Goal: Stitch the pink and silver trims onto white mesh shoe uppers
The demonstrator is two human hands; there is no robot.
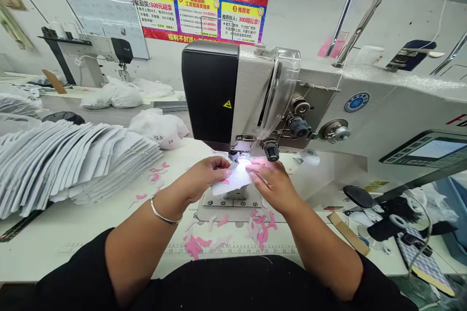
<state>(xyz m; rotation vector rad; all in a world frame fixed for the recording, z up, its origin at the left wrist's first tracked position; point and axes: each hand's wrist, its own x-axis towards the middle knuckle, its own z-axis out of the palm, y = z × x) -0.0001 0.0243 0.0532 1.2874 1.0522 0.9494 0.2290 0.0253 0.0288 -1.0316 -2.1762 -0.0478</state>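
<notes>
Sewing table (91, 238): white mesh fabric patch (228, 181) held between both hands (206, 175).

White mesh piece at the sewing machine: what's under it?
A metal plate shows beneath the white mesh piece; the part of the plate directly under the piece is covered, so it cannot be seen.

A red prize poster (193, 2) on the wall (299, 9), a 2nd sewing machine (93, 53) at left, white plastic bags (124, 95) beside it
</notes>
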